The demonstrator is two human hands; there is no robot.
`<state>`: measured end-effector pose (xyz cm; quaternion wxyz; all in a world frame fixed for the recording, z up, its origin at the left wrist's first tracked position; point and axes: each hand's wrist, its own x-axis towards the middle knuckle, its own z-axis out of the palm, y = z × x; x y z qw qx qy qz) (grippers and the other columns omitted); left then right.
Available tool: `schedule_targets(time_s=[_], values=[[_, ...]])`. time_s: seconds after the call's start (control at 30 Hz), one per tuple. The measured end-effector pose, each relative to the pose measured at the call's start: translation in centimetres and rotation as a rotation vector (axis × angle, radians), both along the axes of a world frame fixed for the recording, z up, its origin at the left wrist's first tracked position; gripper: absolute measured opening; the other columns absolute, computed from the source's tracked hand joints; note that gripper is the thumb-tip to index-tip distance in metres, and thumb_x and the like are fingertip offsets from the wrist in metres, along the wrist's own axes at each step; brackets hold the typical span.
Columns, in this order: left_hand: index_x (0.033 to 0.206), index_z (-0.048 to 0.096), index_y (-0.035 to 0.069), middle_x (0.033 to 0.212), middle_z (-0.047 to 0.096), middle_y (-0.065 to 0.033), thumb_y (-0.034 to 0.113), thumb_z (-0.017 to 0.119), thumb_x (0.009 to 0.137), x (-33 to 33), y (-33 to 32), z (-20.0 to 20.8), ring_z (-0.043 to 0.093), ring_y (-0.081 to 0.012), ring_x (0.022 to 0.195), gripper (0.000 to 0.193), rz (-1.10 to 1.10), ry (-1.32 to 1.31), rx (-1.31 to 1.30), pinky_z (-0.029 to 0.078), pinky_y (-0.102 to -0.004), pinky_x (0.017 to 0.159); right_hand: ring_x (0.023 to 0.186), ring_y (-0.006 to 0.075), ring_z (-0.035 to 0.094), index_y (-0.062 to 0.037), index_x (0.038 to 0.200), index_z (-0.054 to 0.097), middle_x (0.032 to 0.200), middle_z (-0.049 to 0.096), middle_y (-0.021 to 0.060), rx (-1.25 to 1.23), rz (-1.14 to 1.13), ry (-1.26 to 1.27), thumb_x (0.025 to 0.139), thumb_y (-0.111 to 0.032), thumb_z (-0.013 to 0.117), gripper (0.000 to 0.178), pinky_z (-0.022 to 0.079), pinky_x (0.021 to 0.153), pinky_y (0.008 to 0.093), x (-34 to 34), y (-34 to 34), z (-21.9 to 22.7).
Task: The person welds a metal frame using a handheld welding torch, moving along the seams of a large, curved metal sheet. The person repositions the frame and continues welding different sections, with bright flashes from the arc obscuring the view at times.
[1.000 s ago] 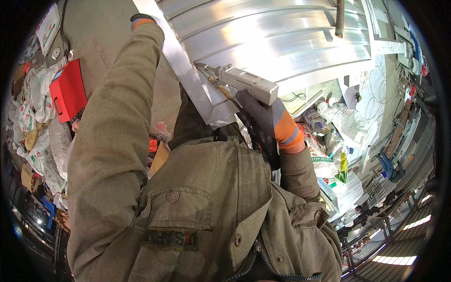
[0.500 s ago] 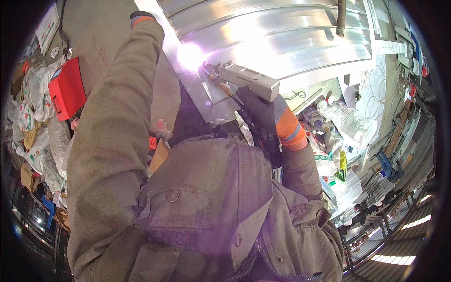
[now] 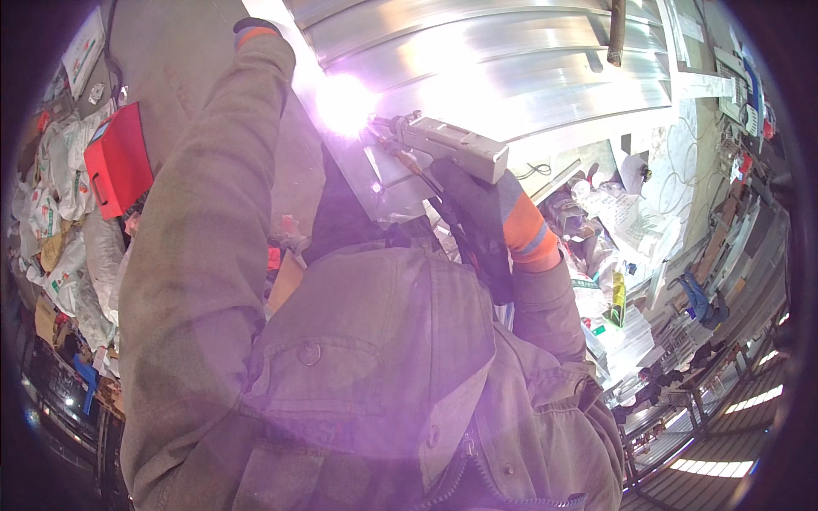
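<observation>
My right hand point(image 3: 474, 201), in a dark glove with an orange and grey cuff, is closed around a handheld welding gun point(image 3: 460, 146). Its nozzle points left at a bright violet-white glare, which hides the spot where it meets the metal. Beneath it is the corner of a pale metal frame point(image 3: 362, 175) around a ribbed silvery panel point(image 3: 545, 81). At the upper left my left arm stretches away from me. Only the dark and orange edge of my gloved left hand point(image 3: 256, 29) shows beside the frame's far part; its fingers are hidden.
A red box point(image 3: 119, 162) with a handle stands on the left, near heaped plastic bags point(image 3: 72, 230). A dark rod point(image 3: 617, 32) lies over the panel. Loose scraps, bags and cables point(image 3: 537, 169) litter the right side, with long metal strips farther right.
The glare has grown a little, and a purple haze spreads more strongly over my jacket. Both hands and the welding gun have hardly moved.
</observation>
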<state>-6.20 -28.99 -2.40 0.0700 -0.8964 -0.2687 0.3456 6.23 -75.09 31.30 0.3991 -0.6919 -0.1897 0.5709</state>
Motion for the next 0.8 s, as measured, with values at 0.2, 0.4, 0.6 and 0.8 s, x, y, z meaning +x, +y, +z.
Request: schedule_targets(time_s=[0.2, 0.4, 0.6, 0.8], values=[[0.138, 0.081, 0.018, 0.140, 0.080, -0.0071, 0.032, 0.057, 0.114, 0.0, -0.2, 0.1, 0.076, -0.0292, 0.127, 0.037, -0.002, -0.006, 0.001, 0.059, -0.0495, 0.102, 0.108, 0.0156, 0.070, 0.0030, 0.140, 0.072, 0.126, 0.074, 0.0090, 0.005, 0.026, 0.022, 0.113, -0.017, 0.069, 0.034, 0.059, 0.088, 0.0344, 0.1, -0.4, -0.4], [0.138, 0.081, 0.018, 0.140, 0.080, -0.0071, 0.032, 0.057, 0.114, 0.2, -0.2, 0.3, 0.076, -0.0292, 0.127, 0.036, -0.002, -0.008, 0.004, 0.059, -0.0497, 0.102, 0.102, 0.0162, 0.070, 0.0020, 0.138, 0.073, 0.114, 0.076, 0.0087, 0.016, -0.006, 0.028, 0.113, -0.018, 0.066, 0.032, 0.058, 0.087, 0.0335, 0.0, -0.3, 0.6], [0.138, 0.081, 0.018, 0.140, 0.080, -0.0071, 0.032, 0.058, 0.114, 0.3, -0.4, 0.4, 0.076, -0.0291, 0.127, 0.036, -0.009, -0.010, 0.009, 0.059, -0.0498, 0.103, 0.102, 0.0167, 0.070, 0.0010, 0.140, 0.073, 0.115, 0.076, 0.0091, -0.038, -0.046, 0.058, 0.112, -0.018, 0.068, 0.034, 0.058, 0.088, 0.0328, -0.3, -0.6, 0.5], [0.138, 0.081, 0.018, 0.140, 0.080, -0.0071, 0.032, 0.058, 0.114, 0.4, -0.3, 0.4, 0.076, -0.0291, 0.127, 0.036, -0.012, -0.010, 0.013, 0.059, -0.0499, 0.103, 0.105, 0.0147, 0.069, 0.0027, 0.141, 0.072, 0.122, 0.075, 0.0074, 0.044, -0.160, 0.193, 0.113, -0.018, 0.069, 0.035, 0.058, 0.090, 0.0329, -0.7, -1.0, 1.3]])
